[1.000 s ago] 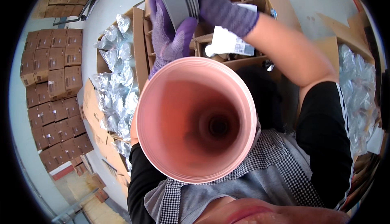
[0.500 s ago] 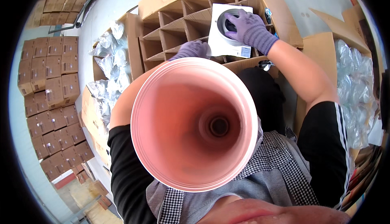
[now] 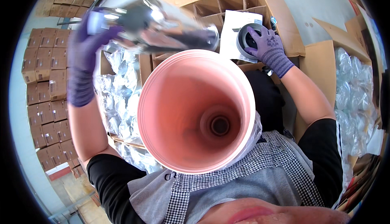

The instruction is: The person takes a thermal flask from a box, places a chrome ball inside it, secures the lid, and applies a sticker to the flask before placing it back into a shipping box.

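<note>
From where I watch, the big change is on the left. Half a second ago the left hand was down at the near edge of the divided carton; now it is up past the carton's left side with a shiny silvery vessel, blurred by motion. Its fingers wrap one end, though the blur hides their exact placing. The vessel lies on a slant, its free end toward a white paper. The right hand is with a dark grey ring at the carton's near right corner, by the paper's right edge. Thumb and fingers bend into the ring's hole; I cannot tell whether they pinch its rim. So I judge the work now splits, one thing per hand.

Containers next: a pink tube gapes up at me over the chest, a dark round spot deep inside. The divided carton shows cardboard cells along its far edge; the tube hides much of its near left part. Plastic-wrapped pieces fill the left carton, and clear bundles the right one.
</note>
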### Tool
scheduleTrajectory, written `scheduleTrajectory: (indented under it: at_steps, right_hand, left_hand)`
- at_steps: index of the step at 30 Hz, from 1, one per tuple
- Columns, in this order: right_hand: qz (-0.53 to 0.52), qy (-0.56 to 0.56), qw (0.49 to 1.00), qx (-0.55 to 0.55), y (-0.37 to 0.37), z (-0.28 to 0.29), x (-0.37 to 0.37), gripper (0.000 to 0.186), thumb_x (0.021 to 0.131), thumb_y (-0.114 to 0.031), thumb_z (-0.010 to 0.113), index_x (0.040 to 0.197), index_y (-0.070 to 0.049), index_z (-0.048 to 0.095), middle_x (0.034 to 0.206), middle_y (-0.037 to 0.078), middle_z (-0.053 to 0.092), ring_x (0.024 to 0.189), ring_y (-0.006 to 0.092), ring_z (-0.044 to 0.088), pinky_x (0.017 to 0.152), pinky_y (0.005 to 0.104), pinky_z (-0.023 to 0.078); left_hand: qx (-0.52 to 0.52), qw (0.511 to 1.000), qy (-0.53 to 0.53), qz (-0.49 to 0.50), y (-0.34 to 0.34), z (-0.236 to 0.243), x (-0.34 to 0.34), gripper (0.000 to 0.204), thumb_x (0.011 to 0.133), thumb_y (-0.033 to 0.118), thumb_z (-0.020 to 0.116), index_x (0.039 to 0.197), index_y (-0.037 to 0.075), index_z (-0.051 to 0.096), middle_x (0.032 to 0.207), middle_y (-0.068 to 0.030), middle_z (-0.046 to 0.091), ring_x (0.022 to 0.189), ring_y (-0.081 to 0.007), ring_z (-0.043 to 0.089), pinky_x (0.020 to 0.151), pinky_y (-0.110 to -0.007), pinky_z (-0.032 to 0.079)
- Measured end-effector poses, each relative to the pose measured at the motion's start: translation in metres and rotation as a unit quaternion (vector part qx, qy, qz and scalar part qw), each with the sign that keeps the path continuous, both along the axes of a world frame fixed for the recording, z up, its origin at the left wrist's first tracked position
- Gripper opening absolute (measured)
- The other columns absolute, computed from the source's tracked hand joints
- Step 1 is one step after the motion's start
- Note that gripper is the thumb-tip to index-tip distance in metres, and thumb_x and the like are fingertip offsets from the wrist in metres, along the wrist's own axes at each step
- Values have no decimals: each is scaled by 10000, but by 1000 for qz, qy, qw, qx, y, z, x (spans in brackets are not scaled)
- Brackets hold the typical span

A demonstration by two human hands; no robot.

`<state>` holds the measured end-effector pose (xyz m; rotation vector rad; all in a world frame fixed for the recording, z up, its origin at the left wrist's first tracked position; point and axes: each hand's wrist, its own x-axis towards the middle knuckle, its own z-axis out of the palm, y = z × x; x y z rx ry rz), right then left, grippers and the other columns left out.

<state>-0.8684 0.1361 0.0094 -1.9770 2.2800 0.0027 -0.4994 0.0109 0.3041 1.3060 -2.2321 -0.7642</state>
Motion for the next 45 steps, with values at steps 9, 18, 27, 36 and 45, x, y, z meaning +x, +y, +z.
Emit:
scheduleTrajectory:
  at_steps: [9, 18, 27, 36, 45]
  right_hand:
    - [222, -920, 265, -186, -35, 123, 37, 978, 886, -788, 539, 1583, -133, 335, 1476, 161, 524, 1395, 369, 467, 1166, 555, 373]
    - [336, -873, 292, -198, -3, 288, 33, 824, 964, -698, 518, 1498, -71, 471, 1394, 152, 601, 1184, 291, 638, 1003, 435, 547]
    - [145, -737, 656, -76, 83, 244, 42, 913, 759, -206, 864, 1512, -58, 369, 1305, 133, 615, 1234, 241, 598, 1037, 425, 520]
    - [108, -599, 783, -126, 129, 227, 65, 1029, 592, -128, 873, 1491, 17, 396, 1361, 163, 585, 1224, 262, 614, 1014, 370, 535]
    - [282, -285, 859, -319, 131, 230, 45, 437, 684, -274, 845, 947, 33, 679, 1469, 252, 471, 1360, 364, 487, 1108, 456, 420]
  left_hand:
    - [51, 913, 398, -76, 46, -7, -22, 402, 952, 134, 656, 1303, -32, 552, 1167, -192, 691, 1062, -294, 708, 972, -387, 556]
    - [66, 962, 221, -148, 163, -17, -45, 1414, 507, 327, 1011, 1622, 26, 195, 1298, -149, 624, 1232, -292, 628, 1080, -426, 480]
    - [45, 893, 422, -152, 178, -59, -62, 1660, 422, 551, 1008, 1640, 84, -18, 1576, -220, 395, 1443, -355, 434, 1183, -475, 372]
    - [17, 963, 241, -118, 180, -35, -79, 1265, 499, 516, 970, 1493, -40, 420, 1386, -176, 574, 1302, -312, 562, 1120, -423, 431]
    - [109, 933, 116, -322, 147, -27, -59, 1067, 639, 344, 898, 1525, -5, 416, 1426, -169, 560, 1315, -279, 553, 1106, -390, 448]
